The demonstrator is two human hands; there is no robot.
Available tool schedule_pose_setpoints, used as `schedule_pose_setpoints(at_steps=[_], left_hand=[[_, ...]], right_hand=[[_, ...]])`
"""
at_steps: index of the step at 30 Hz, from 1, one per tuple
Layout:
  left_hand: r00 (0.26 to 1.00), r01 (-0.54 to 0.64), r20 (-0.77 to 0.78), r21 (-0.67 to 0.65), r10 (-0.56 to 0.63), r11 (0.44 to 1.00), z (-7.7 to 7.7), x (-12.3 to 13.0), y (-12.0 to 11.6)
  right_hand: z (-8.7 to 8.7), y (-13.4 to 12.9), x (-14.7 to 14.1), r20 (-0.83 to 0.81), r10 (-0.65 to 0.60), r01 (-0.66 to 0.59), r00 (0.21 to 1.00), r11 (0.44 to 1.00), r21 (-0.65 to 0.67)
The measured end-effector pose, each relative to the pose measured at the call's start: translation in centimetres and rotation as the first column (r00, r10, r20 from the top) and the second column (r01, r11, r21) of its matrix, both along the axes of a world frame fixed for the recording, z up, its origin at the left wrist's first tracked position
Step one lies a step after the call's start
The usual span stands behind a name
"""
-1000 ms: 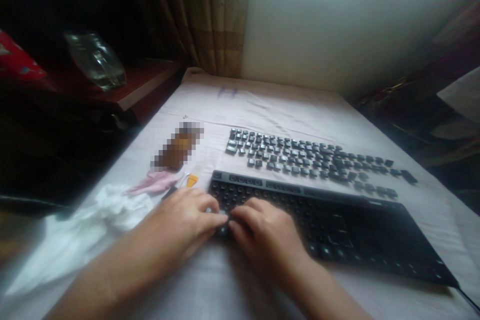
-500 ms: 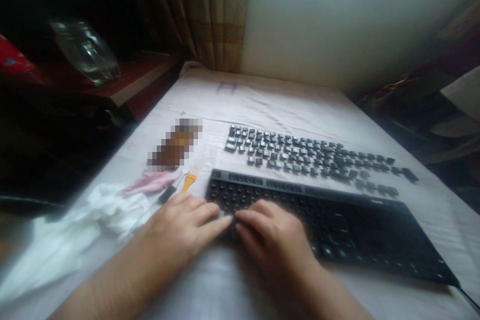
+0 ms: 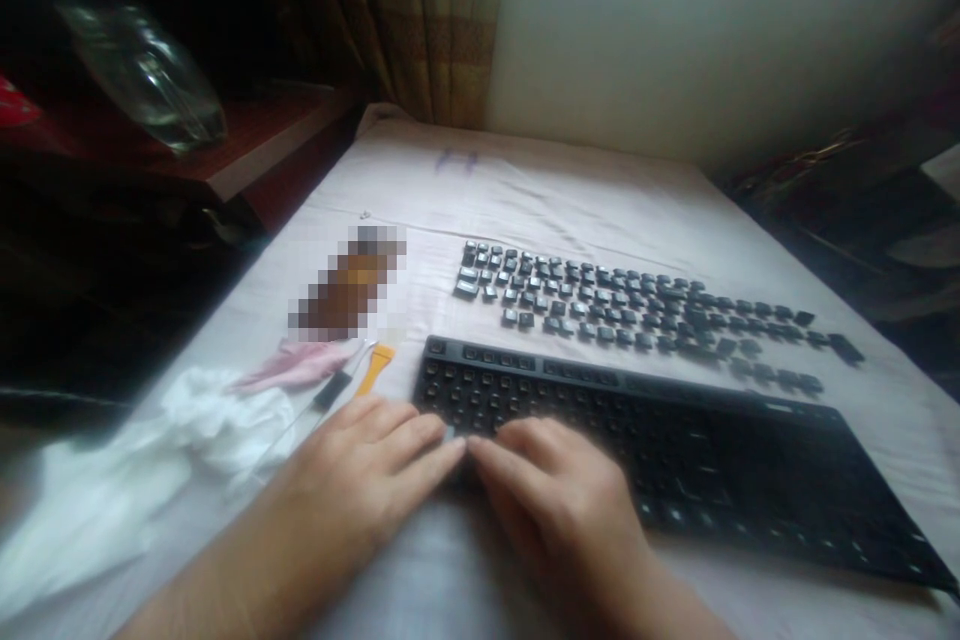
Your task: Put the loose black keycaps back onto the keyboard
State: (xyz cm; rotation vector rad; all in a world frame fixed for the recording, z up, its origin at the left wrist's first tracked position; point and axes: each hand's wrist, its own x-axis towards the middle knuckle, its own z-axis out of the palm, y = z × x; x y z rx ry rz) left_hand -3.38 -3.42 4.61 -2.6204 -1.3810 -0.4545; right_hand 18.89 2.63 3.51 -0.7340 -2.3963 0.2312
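Observation:
A black keyboard (image 3: 750, 465) with its keycaps off lies across the pale cloth. Over its left end, my left hand (image 3: 382, 450) and my right hand (image 3: 559, 480) meet with thumb and fingertips nearly touching. A small greyish bit shows at the left fingertips; both hands have their fingers drawn together, and what they pinch is too small to name. Behind the keyboard, loose black keycaps (image 3: 600, 295) are laid out in rows. An orange-handled tool (image 3: 375, 368) and a black-handled one (image 3: 332, 390) lie beyond my left hand.
A pink cloth (image 3: 292, 365) and a crumpled white cloth (image 3: 217, 420) lie at the left. A pixelated brown object (image 3: 349, 285) is behind them. On a wooden shelf (image 3: 262, 135) at the upper left stands a glass vessel (image 3: 154, 80). Curtain and wall are behind.
The view has shifted slightly, so the keyboard's right end and keycaps appear further right. Both hands stay at the keyboard's left end, with small shifts of the fingers.

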Motion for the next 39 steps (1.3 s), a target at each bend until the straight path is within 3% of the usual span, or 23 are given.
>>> schedule_pose_setpoints(at_steps=[10, 39], left_hand=[[0.999, 0.015, 0.045, 0.053, -0.018, 0.998, 1.2, 0.1, 0.2], [1.000, -0.012, 0.007, 0.093, 0.012, 0.996, 1.2, 1.2, -0.3]], right_hand=[[-0.2, 0.2, 0.2, -0.007, 0.027, -0.027, 1.000, 1.000, 0.004], [-0.3, 0.5, 0.2, -0.086, 0.061, -0.063, 0.994, 0.998, -0.018]])
